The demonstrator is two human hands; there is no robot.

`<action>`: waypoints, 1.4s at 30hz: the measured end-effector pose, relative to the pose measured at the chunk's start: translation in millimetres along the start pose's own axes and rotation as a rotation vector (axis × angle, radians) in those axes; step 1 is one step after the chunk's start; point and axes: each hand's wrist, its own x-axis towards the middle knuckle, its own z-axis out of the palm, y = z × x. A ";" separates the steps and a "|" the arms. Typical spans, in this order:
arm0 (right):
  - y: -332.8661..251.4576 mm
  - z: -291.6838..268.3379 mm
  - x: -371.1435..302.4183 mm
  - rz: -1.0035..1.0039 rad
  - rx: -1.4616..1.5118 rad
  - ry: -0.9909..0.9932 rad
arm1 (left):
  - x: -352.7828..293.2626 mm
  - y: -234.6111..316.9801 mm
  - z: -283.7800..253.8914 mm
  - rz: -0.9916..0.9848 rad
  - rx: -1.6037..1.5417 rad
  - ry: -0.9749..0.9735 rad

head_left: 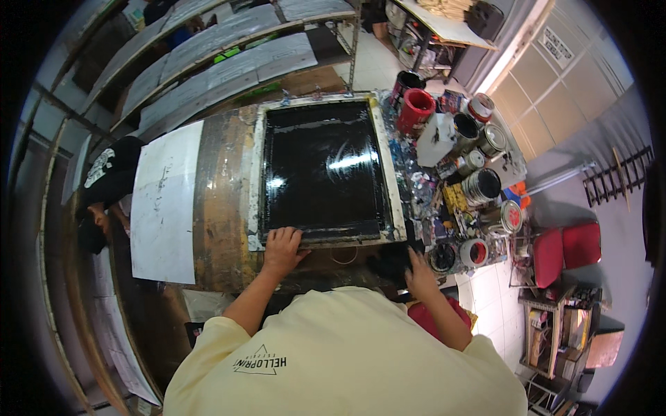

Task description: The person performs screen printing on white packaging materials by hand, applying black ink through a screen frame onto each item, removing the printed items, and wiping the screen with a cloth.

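A screen-printing frame [257, 152] with pale, ink-stained edges lies flat on the table before me. Wet, glossy black ink coats its mesh [319, 173]. My left hand [283, 249] is at the frame's near left edge, fingers curled over the rim and thumb out to the side. Beside the near right corner, my right hand [420, 276] is closed at the edge of a black, soft-looking thing [390, 262], perhaps a rag; it is too dark and blurred to name surely. Part of the right hand's grip is hidden.
White sheets [166, 201] cover the table's left part. Ink cans and a red tub [415, 111] crowd the right side. Racks with sheets [229, 62] stand behind. Another person [114, 166] bends at the far left. Red chairs [581, 246] stand right.
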 end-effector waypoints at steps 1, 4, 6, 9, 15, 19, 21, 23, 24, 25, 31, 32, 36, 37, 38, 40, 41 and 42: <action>9.9 12.4 -5.5 -0.031 -0.035 0.029 | -0.7 0.2 -1.5 -0.004 0.008 -0.004; 38.2 44.7 -2.7 -0.067 -0.075 0.093 | -1.1 -3.1 5.2 0.009 0.015 0.006; 36.2 49.5 3.5 -0.008 -0.001 0.074 | -0.4 -0.1 1.0 0.001 0.035 -0.012; 43.3 34.9 23.1 -0.069 -0.021 0.012 | -4.8 -2.2 0.0 0.002 0.041 -0.008; 48.3 58.9 8.1 -0.203 -0.392 -0.028 | -4.8 0.7 -4.2 0.003 0.036 0.019; 10.4 61.9 1.7 -0.089 -0.486 -0.086 | -11.7 -2.2 -4.3 0.006 0.024 0.021; -4.5 51.4 1.4 -0.095 -0.487 -0.084 | -12.6 -2.9 -5.1 0.002 0.053 -0.003; 9.0 45.1 -6.6 -0.052 -0.437 -0.173 | -9.2 -4.0 -3.9 0.024 0.060 -0.007; 14.0 38.5 -7.9 -0.034 -0.436 -0.233 | -10.2 -4.7 -2.6 0.039 0.055 -0.002; 16.4 35.9 -5.3 -0.012 -0.435 -0.292 | -10.1 -6.8 -1.5 0.055 0.049 0.002; -178.8 -11.2 23.0 -0.217 -0.270 0.091 | -16.7 -30.3 -8.2 0.000 -0.262 -0.093; -200.8 -0.1 37.3 -0.413 -0.164 0.121 | -15.4 -37.0 -14.8 -0.025 -0.319 -0.157; -223.9 62.8 90.3 -0.694 -0.280 -0.036 | -24.8 -61.0 -12.0 0.076 -0.311 -0.018; -221.2 73.8 96.4 -0.662 -0.316 -0.095 | -25.9 -64.8 -17.4 0.093 -0.252 -0.020; -220.5 80.5 102.0 -0.634 -0.351 -0.154 | -26.2 -68.2 -21.6 0.106 -0.192 -0.017; -223.2 88.0 111.8 -0.588 -0.438 -0.233 | -29.6 -72.1 -21.9 0.054 -0.120 -0.083; -222.8 90.2 114.0 -0.563 -0.480 -0.276 | -31.7 -72.8 -20.0 0.028 -0.086 -0.119; -223.1 90.8 115.4 -0.588 -0.470 -0.229 | -30.6 -75.4 -18.2 0.056 -0.060 -0.088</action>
